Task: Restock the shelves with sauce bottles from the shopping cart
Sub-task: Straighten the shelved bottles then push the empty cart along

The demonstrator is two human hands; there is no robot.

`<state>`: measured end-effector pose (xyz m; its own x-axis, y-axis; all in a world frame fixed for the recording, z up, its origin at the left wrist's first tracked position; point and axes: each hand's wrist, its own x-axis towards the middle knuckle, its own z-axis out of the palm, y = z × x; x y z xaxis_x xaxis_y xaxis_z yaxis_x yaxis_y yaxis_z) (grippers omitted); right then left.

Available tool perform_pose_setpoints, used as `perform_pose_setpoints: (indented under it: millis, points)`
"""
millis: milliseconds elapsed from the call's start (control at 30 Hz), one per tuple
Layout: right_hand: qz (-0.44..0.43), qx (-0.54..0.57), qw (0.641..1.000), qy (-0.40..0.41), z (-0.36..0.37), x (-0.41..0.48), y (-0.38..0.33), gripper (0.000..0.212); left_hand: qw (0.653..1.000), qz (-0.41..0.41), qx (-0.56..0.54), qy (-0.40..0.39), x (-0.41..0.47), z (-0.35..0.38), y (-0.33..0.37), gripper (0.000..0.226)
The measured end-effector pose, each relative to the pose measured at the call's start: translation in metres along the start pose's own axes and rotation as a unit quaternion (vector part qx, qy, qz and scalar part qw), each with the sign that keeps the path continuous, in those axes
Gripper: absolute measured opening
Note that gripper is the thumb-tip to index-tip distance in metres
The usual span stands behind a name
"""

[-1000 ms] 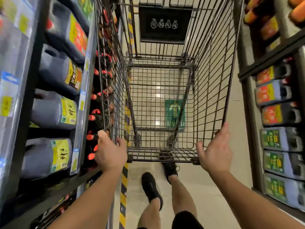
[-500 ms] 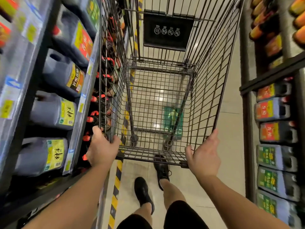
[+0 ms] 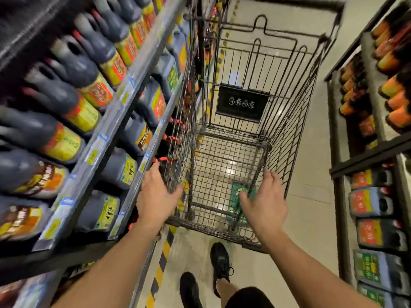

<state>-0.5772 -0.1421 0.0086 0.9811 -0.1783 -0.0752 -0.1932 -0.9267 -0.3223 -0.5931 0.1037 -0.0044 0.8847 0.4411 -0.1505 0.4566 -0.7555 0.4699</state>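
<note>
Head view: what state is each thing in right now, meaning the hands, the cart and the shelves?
left hand: open, fingers straight, against the cart's near left corner.
right hand: open, fingers straight, at the near right rim; contact unclear.
shopping cart: upright, close beside the left shelves.
green pack: low in the cart, seen through mesh; inside or beneath, unclear.
left shelves: stocked with dark bottles.
right shelves: stocked.

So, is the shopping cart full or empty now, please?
Almost empty: the shopping cart shows floor tiles through bare mesh; only a green pack lies low at its near end.
</note>
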Motion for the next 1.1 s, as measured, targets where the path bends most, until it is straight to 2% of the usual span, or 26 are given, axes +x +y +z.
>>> perform_pose_setpoints:
  millis: [167, 267, 367, 467, 700, 767, 833, 900, 967, 1100]
  points:
    - [-0.121, 0.067, 0.99, 0.021, -0.036, 0.011, -0.076, 0.074, 0.996, 0.029, -0.049, 0.074, -0.014, -0.062, 0.019, 0.077]
    - [-0.215, 0.141, 0.965, 0.042, -0.052, 0.007, -0.126, 0.066, 0.987, 0.04, -0.086, 0.129, -0.029, -0.104, 0.021, 0.08]
    - [-0.311, 0.24, 0.918, 0.052, -0.069, -0.009, -0.182, 0.055, 0.972, 0.05, -0.114, 0.198, -0.05, -0.152, 0.014, 0.076]
    - [-0.379, 0.314, 0.87, 0.028, -0.083, -0.043, -0.234, 0.051, 0.957, 0.03, -0.12, 0.262, -0.079, -0.194, 0.0, 0.072]
    - [-0.508, 0.398, 0.764, -0.013, -0.114, -0.163, -0.32, 0.043, 0.918, -0.01, -0.143, 0.369, -0.175, -0.272, -0.05, 0.055]
    - [-0.532, 0.422, 0.734, -0.022, -0.122, -0.2, -0.335, 0.043, 0.901, -0.017, -0.136, 0.411, -0.205, -0.288, -0.065, 0.044]
    - [-0.515, 0.466, 0.719, -0.025, -0.13, -0.229, -0.346, 0.046, 0.888, -0.026, -0.129, 0.441, -0.234, -0.304, -0.082, 0.038]
    - [-0.503, 0.491, 0.711, 0.021, -0.137, -0.247, -0.354, 0.048, 0.875, -0.04, -0.111, 0.47, -0.261, -0.318, -0.1, 0.039]
    - [-0.518, 0.502, 0.688, 0.08, -0.143, -0.262, -0.358, 0.046, 0.86, -0.059, -0.107, 0.495, -0.284, -0.328, -0.121, 0.039]
    - [-0.575, 0.523, 0.623, 0.089, -0.153, -0.316, -0.362, 0.036, 0.842, -0.078, -0.11, 0.523, -0.323, -0.339, -0.151, 0.038]
